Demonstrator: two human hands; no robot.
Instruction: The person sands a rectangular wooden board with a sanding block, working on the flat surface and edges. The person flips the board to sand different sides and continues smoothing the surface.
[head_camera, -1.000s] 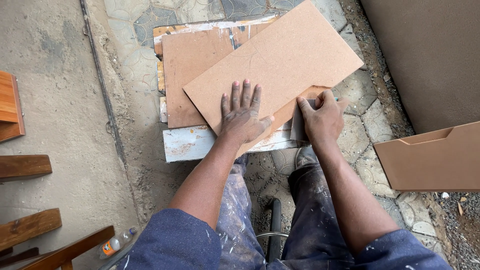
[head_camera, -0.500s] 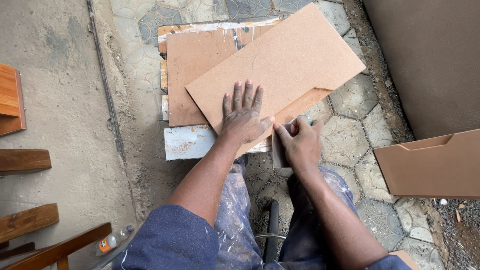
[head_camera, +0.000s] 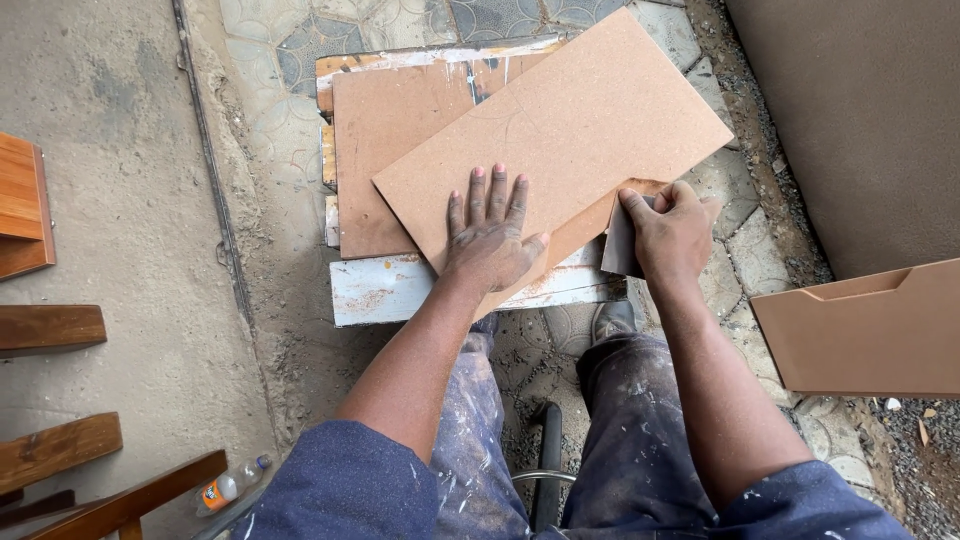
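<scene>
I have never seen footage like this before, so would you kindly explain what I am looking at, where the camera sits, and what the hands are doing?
There is no machine here: a person works with two bare hands, and the one camera is worn on their head, looking down past their arms and paint-spattered trousers. The left hand lies flat, fingers spread, on a light brown board. That board rests tilted across a second brown board and a worn white plank, on a paved floor. The right hand grips a small dark grey sheet, possibly sandpaper, against the top board's near edge. Another cut board stands at the right, and wooden furniture parts and a plastic bottle lie at the left.
</scene>
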